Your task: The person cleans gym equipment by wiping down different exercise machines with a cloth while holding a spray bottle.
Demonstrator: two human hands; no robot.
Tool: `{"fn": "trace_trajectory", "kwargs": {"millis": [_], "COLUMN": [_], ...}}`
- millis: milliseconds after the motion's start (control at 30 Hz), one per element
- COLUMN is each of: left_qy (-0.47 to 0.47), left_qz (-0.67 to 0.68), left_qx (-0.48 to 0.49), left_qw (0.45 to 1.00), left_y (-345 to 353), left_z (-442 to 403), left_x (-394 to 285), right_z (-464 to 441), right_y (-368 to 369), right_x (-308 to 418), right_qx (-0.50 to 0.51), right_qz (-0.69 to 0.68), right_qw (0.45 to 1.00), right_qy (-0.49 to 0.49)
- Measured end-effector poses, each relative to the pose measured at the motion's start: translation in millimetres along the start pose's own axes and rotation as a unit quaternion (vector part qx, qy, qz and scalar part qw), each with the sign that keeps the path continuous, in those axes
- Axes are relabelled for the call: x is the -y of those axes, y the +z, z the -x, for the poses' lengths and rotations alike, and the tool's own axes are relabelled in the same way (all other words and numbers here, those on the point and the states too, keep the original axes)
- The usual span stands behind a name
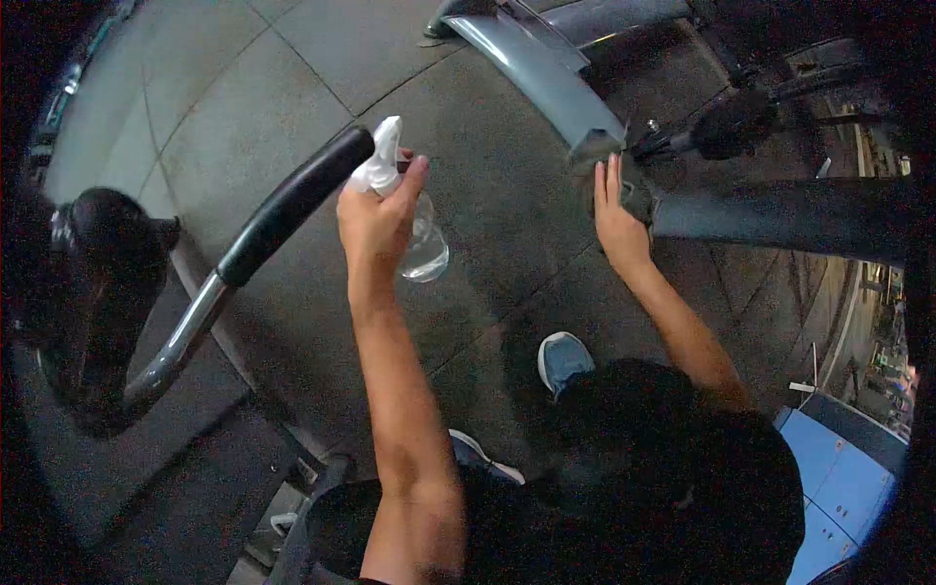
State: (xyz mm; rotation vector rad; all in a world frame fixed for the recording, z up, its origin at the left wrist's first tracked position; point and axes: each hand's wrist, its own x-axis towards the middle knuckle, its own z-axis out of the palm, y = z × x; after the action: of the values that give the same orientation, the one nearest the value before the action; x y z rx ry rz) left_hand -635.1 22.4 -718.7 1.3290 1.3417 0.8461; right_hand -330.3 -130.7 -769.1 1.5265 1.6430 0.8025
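Observation:
My left hand (380, 222) is closed around the neck of a clear spray bottle (425, 252) with a white trigger head. Clear liquid shows in the bottle's lower part. The bottle's head is right beside the end of a black-gripped handlebar (302, 203). Farther right, my right hand (621, 232) has its fingers stretched out flat against the lower end of a grey machine frame (541, 83). Something greyish (639, 200) shows at the edge of that hand; whether it is a cloth or part of the frame I cannot tell.
A dark piece of equipment (107, 292) stands at the left, joined to the curved metal bar. Another thick grey beam (770, 216) runs off to the right. My shoes (565, 363) are on the dark tiled floor (487, 175). Blue lockers or cabinets (829, 478) stand at lower right.

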Motion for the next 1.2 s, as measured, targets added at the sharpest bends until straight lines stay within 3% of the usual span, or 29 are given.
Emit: {"fn": "trace_trajectory", "kwargs": {"millis": [67,133,200,367,467,500,533,567,700,767,833,867,900,1000,1033,1100,1133,1200], "left_qy": [0.01,0.0,0.008,0.013,-0.031,-0.052,-0.095,-0.095,-0.001,-0.007,0.032,0.038,0.043,0.013,-0.024,0.025,0.019,0.017], "left_qz": [-0.009,-0.03,-0.024,0.032,0.006,0.011,-0.072,-0.028,-0.047,-0.067,-0.072,-0.079,-0.088,-0.001,0.042,0.048,0.052,0.061], "left_qx": [0.008,0.013,0.015,0.009,0.001,-0.005,-0.005,-0.007,-0.006,-0.016,-0.03,-0.027,-0.025,-0.038,-0.038,-0.027,-0.015,-0.003], "left_qw": [1.0,0.999,1.0,0.999,0.999,0.999,0.993,0.995,0.999,0.998,0.996,0.996,0.995,0.999,0.998,0.998,0.998,0.998], "left_y": [10.2,17.1,22.7,22.5,16.5,15.6,9.7,3.5,-14.1,-17.9,-23.6,-25.9,-27.1,-13.8,-10.9,-6.6,-3.6,2.0], "left_z": [-2.5,-2.7,-3.0,-10.6,-7.8,-3.3,5.4,9.9,16.2,21.8,23.8,24.5,24.9,25.3,25.6,22.2,21.3,17.3], "left_x": [9.8,11.5,14.2,29.6,27.0,26.0,0.5,7.4,14.9,-5.9,-8.1,-17.4,-23.3,-28.4,-31.3,-15.6,-11.4,-6.9], "right_z": [-24.9,-75.1,-124.7,-243.3,-312.2,-341.0,-368.0,-371.5,-312.2,-271.5,-206.7,-172.0,-122.4,4.7,17.3,31.8,18.0,-26.1], "right_y": [3.6,12.0,6.7,-1.1,8.4,22.3,37.7,42.8,1.9,26.3,27.5,37.2,27.3,6.0,3.5,0.9,6.0,8.4], "right_x": [3.3,15.1,21.4,38.3,44.5,53.7,67.8,77.9,23.0,23.1,23.3,26.5,23.3,9.1,7.2,6.5,10.7,10.4], "right_qx": [-0.008,-0.031,-0.092,-0.098,-0.139,-0.135,-0.147,-0.157,-0.045,-0.187,-0.168,-0.194,-0.169,-0.004,-0.007,0.019,-0.068,-0.093], "right_qz": [-0.019,-0.179,-0.1,-0.148,-0.316,-0.324,-0.351,-0.376,-0.287,-0.393,-0.395,-0.325,-0.221,-0.188,-0.185,-0.245,-0.244,-0.213], "right_qw": [1.0,0.978,0.983,0.975,0.93,0.929,0.914,0.899,0.954,0.892,0.892,0.913,0.952,0.979,0.979,0.968,0.965,0.969], "right_qy": [0.014,0.099,0.122,0.134,0.124,0.122,0.14,0.162,0.067,0.124,0.145,0.152,0.128,0.081,0.08,0.048,0.065,0.079]}}
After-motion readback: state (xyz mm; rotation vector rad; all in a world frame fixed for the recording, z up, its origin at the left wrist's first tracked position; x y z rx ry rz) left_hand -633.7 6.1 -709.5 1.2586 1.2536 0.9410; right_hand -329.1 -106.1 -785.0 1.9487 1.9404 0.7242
